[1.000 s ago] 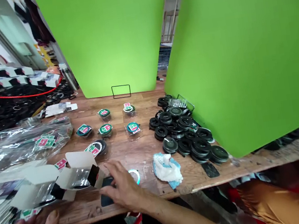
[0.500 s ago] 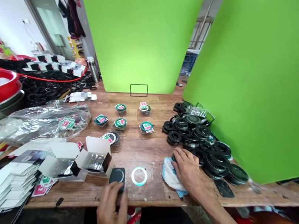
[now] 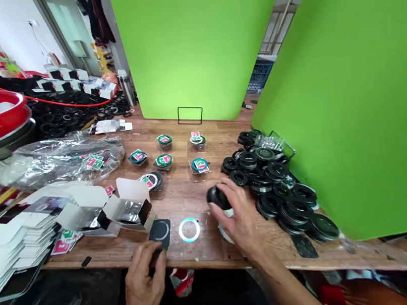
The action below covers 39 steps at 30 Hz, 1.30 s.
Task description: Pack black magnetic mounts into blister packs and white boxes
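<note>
Your right hand is closed around a black round piece, tilted near the desk's front edge. Your left hand, part-open, appears unladen beside the dark card. Piece judged light, stiff, slippery; hold its rim.

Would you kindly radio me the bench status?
Right hand gripping black disc; left hand near dark card. Pale ring lying between hands. Cloth partly hidden by right hand.
</note>
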Each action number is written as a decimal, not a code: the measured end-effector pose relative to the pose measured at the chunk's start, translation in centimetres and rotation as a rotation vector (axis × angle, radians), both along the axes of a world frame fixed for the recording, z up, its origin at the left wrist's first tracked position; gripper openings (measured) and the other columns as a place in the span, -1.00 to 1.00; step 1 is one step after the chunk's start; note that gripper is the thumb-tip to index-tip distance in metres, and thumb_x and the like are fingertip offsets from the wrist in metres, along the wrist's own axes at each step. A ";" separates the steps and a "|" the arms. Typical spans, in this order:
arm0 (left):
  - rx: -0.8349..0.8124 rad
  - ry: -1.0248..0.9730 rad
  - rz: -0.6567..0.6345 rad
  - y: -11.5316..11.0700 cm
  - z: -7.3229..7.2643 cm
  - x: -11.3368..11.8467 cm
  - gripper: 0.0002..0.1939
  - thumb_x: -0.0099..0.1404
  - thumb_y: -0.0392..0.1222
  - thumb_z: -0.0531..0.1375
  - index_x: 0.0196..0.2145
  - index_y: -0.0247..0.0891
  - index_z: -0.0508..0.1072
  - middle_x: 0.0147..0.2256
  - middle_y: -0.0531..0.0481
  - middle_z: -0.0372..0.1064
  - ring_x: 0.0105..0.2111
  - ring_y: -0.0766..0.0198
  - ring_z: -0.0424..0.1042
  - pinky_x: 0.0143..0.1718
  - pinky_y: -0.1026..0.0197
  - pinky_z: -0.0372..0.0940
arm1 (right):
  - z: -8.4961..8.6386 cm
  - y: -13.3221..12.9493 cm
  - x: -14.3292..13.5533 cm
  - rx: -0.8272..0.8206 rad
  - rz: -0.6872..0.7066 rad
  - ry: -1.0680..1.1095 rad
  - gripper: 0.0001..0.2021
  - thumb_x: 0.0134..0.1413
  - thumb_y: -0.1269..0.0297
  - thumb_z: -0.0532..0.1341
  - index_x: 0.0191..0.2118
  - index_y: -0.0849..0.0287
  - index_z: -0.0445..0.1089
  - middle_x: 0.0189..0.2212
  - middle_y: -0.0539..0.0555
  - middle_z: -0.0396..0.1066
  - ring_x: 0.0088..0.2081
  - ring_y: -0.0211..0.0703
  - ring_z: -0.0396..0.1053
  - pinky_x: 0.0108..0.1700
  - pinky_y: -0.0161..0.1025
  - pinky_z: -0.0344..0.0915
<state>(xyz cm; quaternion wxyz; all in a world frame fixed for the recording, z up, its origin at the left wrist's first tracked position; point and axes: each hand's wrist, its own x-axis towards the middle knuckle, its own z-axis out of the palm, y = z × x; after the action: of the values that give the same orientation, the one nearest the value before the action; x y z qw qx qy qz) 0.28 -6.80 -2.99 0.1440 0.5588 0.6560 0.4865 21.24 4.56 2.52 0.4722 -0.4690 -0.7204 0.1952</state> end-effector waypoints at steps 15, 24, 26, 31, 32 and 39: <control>-0.340 -0.942 -0.274 0.3 1.7 3.3 -0.32 -0.05 -0.18 0.38 0.05 -0.14 0.28 -0.02 -0.14 0.37 -0.10 0.14 0.41 -0.15 0.20 0.37 | -0.5 -5.5 -3.7 -0.512 0.324 0.350 -0.65 -0.11 0.23 0.33 -0.12 0.13 0.44 -0.03 0.12 0.40 0.02 -0.03 0.32 0.12 -0.03 0.20; -0.512 -0.864 -0.281 -1.9 1.7 2.7 -0.38 -0.12 -0.11 0.38 -0.06 -0.24 0.37 -0.24 -0.07 0.47 -0.25 0.14 0.45 -0.21 0.20 0.36 | -0.3 -7.3 -1.9 -0.440 0.415 -0.026 -0.57 0.27 0.13 -0.02 0.19 0.11 0.17 0.10 0.12 0.30 0.08 -0.12 0.30 0.08 -0.13 0.26; -0.497 -0.884 -0.214 -1.6 2.2 1.7 -0.40 -0.11 -0.06 0.37 -0.08 -0.26 0.38 -0.26 -0.07 0.46 -0.28 0.16 0.44 -0.23 0.20 0.35 | -0.6 -5.7 -1.1 -0.296 0.241 -0.154 -0.59 0.29 0.15 -0.05 0.15 0.15 0.22 0.10 0.17 0.30 0.10 -0.07 0.27 0.09 -0.06 0.23; -0.276 -0.481 -0.038 -0.5 3.5 0.4 -0.43 -0.19 -0.14 0.37 -0.16 -0.26 0.40 -0.13 -0.11 0.38 -0.13 0.10 0.39 -0.06 0.14 0.28 | -4.1 -2.5 1.9 -0.014 -0.156 -0.667 -0.65 0.23 0.15 0.02 -0.02 0.21 0.38 0.06 0.31 0.30 0.04 0.20 0.22 0.00 0.21 0.15; -0.258 -0.430 -0.019 -0.3 3.5 0.5 -0.43 -0.17 -0.15 0.36 -0.14 -0.25 0.39 -0.14 -0.10 0.39 -0.15 0.11 0.40 -0.07 0.13 0.28 | -5.0 -2.3 2.4 0.000 -0.160 -0.685 -0.66 0.24 0.17 -0.01 -0.06 0.22 0.39 0.01 0.30 0.34 0.00 0.16 0.25 -0.03 0.16 0.18; -0.369 -0.782 0.010 0.1 3.9 1.4 -0.33 -0.25 -0.14 0.40 -0.11 -0.25 0.39 -0.21 -0.07 0.44 -0.25 0.12 0.43 -0.16 0.12 0.32 | -5.4 -2.4 3.5 -0.067 -0.095 -0.221 -0.74 0.26 0.19 0.00 -0.20 0.18 0.38 -0.34 0.11 0.40 -0.29 -0.12 0.34 -0.22 -0.18 0.31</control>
<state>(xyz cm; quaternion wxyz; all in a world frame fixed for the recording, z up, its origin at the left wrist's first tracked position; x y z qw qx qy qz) 1.71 -6.75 0.90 0.4768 0.2941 0.6308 0.5369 24.79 2.20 -2.91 0.3830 -0.5368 -0.7379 0.1436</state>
